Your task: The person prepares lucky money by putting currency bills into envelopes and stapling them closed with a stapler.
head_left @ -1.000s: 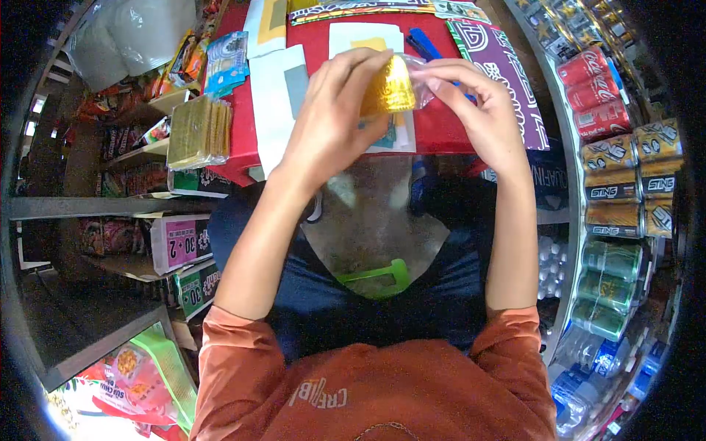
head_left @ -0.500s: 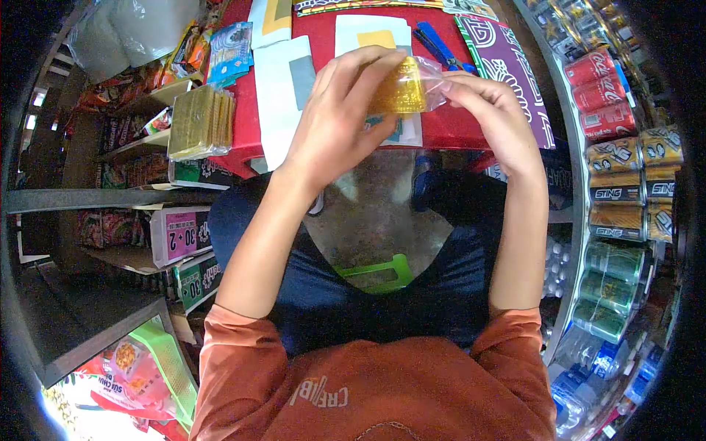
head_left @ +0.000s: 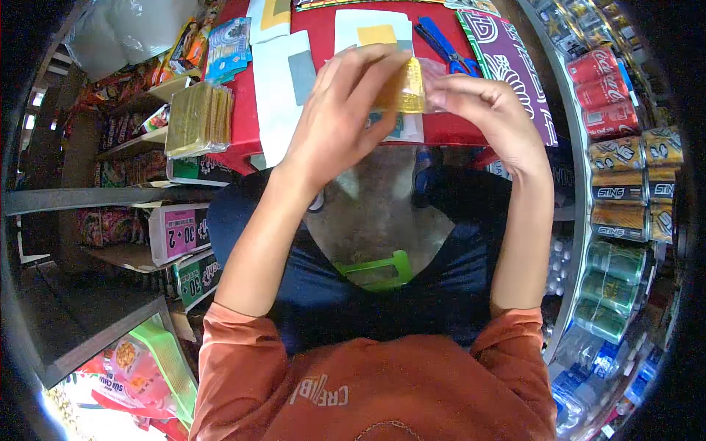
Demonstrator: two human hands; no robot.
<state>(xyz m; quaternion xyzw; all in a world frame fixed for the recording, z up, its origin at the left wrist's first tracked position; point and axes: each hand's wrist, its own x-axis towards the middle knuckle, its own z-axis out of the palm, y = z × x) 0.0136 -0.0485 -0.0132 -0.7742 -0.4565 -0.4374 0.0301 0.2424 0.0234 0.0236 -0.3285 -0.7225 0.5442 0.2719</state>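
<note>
Shirt: an orange-red short-sleeved shirt [head_left: 382, 389] with pale lettering fills the nearest part of the view.
Legs: dark blue trousers [head_left: 294, 294] are spread apart; a bright green plastic piece [head_left: 401, 266] shows between them, above the grey floor [head_left: 375, 198].
Left hand: the left hand [head_left: 337, 110] is clamped on a shiny gold packet [head_left: 412, 92], fingers over its top and thumb lower down.
Right hand: the right hand [head_left: 489, 114] pinches a clear plastic wrapper [head_left: 435, 77] at the packet's right side, thumb and forefinger together on it.
Packet: it is held between the two hands, over the near edge of a red table [head_left: 450, 131]; its left part is hidden by the left fingers.
Table, left: a white sheet with a grey rectangle [head_left: 272, 95] lies beside the left hand; a thick stack of gold-brown pieces in clear plastic [head_left: 197, 121] is at the left edge, with blue printed packets [head_left: 228, 48] beyond it.
Table, centre and right: a white sheet with a yellow rectangle [head_left: 351, 28] lies partly under the hands; blue-handled scissors [head_left: 445, 45] and a purple patterned sheet [head_left: 515, 84] lie to its right.
Right shelf: red Coca-Cola cans [head_left: 601, 94] stand beyond gold Sting cans [head_left: 618, 184] and green cans [head_left: 612, 287].
</note>
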